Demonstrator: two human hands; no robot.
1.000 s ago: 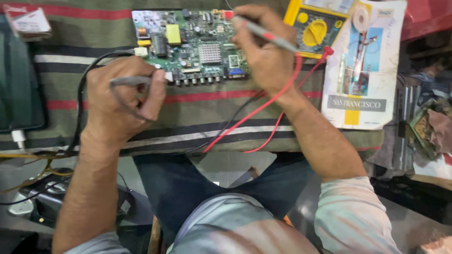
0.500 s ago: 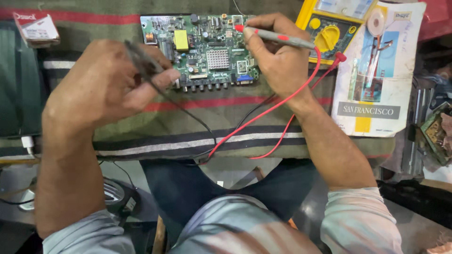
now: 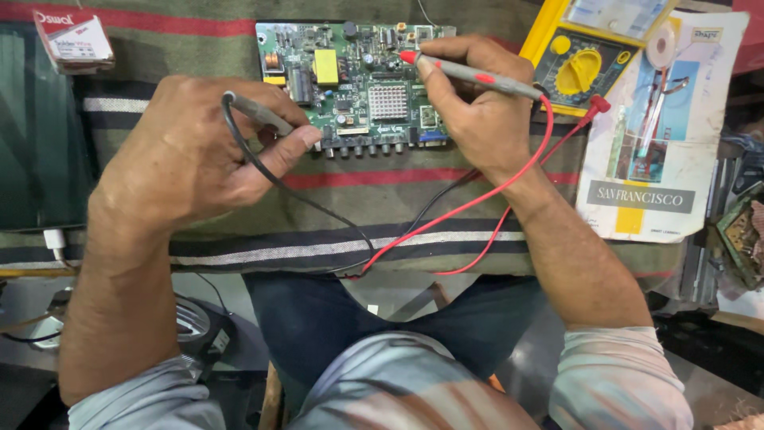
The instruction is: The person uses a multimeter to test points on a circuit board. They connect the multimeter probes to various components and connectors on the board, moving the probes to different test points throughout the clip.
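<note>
Fingers (image 3: 446, 76) of the right hand (image 3: 477, 119) pinch the red probe (image 3: 477, 77), tip on the green circuit board (image 3: 350, 87); the left hand (image 3: 191, 159) grips the black probe (image 3: 259, 114) at the board's near edge (wires trailing). Board lies on striped cloth (image 3: 382, 239), yellow meter (image 3: 581, 64) beside.

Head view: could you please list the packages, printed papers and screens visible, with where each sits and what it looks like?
Small box: top left on the striped cloth, rectangular, red and white.
Printed booklet: right of the right hand, worn white cover, blue picture, dark band, yellow patch.
Multimeter: top right, yellow case, pale display cut off by the frame edge.
</note>
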